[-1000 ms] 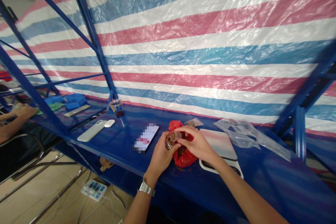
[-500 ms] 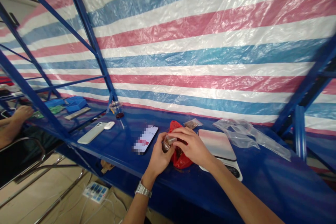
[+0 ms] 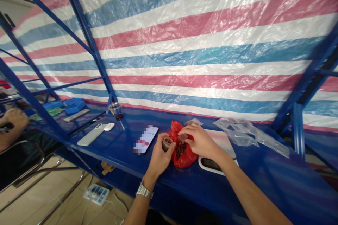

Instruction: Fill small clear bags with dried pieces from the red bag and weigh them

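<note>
My left hand [image 3: 161, 151] is closed around a small clear plastic bag [image 3: 167, 142], its round mouth facing up and brown bits inside. My right hand [image 3: 200, 140] pinches a small greyish scoop-like piece [image 3: 182, 137] over an open red plastic bag [image 3: 185, 160]. Dark brown pieces fill the red bag, which rests on the blue table [image 3: 169, 186] between my hands. Fingers hide part of the scoop-like piece, so its full shape cannot be made out. Beneath my right forearm lies a white kitchen scale [image 3: 224, 142], partly covered.
A lit phone [image 3: 146, 140] lies left of my hands. Farther left are a pale phone [image 3: 91, 135], a white case [image 3: 109, 126] and a clear cup [image 3: 116, 110] of dark liquid. Clear plastic bags [image 3: 237, 132] lie right. Another person's hand [image 3: 16, 117] shows at far left, beyond the blue frame.
My right hand has moved right, away from my left hand, carrying the scoop-like piece over the red bag. The red bag's contents and the small bag's mouth are now more exposed.
</note>
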A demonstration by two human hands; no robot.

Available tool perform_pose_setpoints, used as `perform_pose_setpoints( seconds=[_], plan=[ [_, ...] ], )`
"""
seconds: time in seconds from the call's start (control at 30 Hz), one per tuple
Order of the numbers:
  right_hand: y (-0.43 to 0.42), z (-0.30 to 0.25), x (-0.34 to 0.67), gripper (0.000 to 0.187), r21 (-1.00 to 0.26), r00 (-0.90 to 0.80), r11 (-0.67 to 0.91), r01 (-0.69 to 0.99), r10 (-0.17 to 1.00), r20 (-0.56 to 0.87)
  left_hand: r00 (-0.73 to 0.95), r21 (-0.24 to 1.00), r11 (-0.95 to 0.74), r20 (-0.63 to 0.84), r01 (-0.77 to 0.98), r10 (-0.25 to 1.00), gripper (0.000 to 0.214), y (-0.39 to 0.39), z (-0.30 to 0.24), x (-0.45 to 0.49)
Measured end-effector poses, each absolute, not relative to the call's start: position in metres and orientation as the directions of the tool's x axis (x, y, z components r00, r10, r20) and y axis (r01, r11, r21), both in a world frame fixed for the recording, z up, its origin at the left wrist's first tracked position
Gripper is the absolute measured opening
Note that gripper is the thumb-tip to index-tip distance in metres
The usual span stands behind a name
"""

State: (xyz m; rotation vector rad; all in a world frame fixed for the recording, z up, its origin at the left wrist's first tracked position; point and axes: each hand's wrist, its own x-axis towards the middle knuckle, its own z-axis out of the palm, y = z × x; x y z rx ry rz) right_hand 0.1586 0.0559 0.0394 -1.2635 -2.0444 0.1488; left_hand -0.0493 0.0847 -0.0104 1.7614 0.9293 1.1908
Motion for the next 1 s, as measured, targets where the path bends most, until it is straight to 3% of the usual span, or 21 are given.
perform_pose_setpoints(
  seconds=[0.13, 0.27, 0.37, 0.47, 0.67, 1.0],
  plan=[
    [0.053, 0.041, 0.158, 0.055, -0.413, -0.28, 0.528, 0.742, 0.803, 0.526, 0.241, 0.885, -0.436, 0.393, 0.163, 0.888, 0.032, 0.081, -0.01, -0.05],
    [0.053, 0.05, 0.157, 0.042, -0.477, -0.191, 0.561, 0.676, 0.759, 0.622, 0.233, 0.847, -0.473, 0.422, 0.242, 0.876, 0.036, 0.074, 0.006, -0.051],
    [0.055, 0.054, 0.161, 0.029, -0.517, -0.066, 0.547, 0.658, 0.726, 0.685, 0.369, 0.771, -0.539, 0.419, 0.339, 0.83, 0.041, 0.074, 0.027, -0.052],
    [0.058, 0.053, 0.166, 0.027, -0.533, 0.006, 0.496, 0.685, 0.729, 0.685, 0.548, 0.603, -0.621, 0.335, 0.5, 0.767, 0.047, 0.079, 0.043, -0.052],
    [0.064, 0.044, 0.17, 0.029, -0.492, -0.005, 0.449, 0.746, 0.743, 0.669, 0.666, 0.407, -0.693, 0.232, 0.595, 0.708, 0.038, 0.088, 0.048, -0.048],
    [0.067, 0.037, 0.167, 0.031, -0.457, -0.075, 0.492, 0.742, 0.737, 0.672, 0.72, 0.324, -0.745, 0.219, 0.583, 0.659, 0.036, 0.094, 0.048, -0.035]
  ],
)
